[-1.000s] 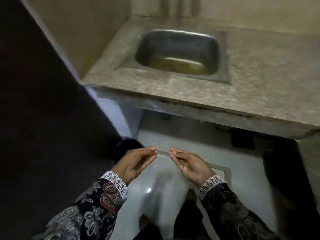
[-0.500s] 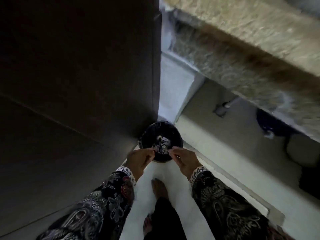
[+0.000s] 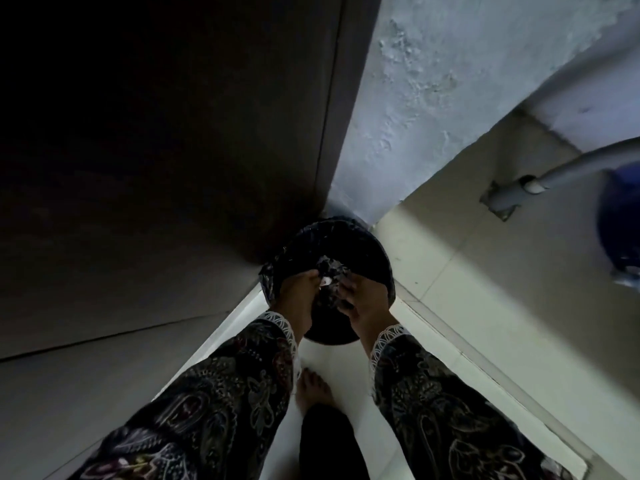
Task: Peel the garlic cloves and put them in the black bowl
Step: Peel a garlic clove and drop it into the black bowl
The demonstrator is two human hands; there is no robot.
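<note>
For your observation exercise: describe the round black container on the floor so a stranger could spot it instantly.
Find the corner where the dark door meets the rough pale wall. On the floor there stands the round black plastic-lined container, under both hands. Unlike the blue tub at right, it is black.

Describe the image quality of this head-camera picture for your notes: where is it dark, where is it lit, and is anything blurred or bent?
Head view: the door panel on the left is nearly black; the rough wall and floor tiles catch the light. The round black bin hides detail under the left hand and right hand. Straight edges fan outward, showing wide-angle distortion. The blue object at the right edge is soft.
</note>
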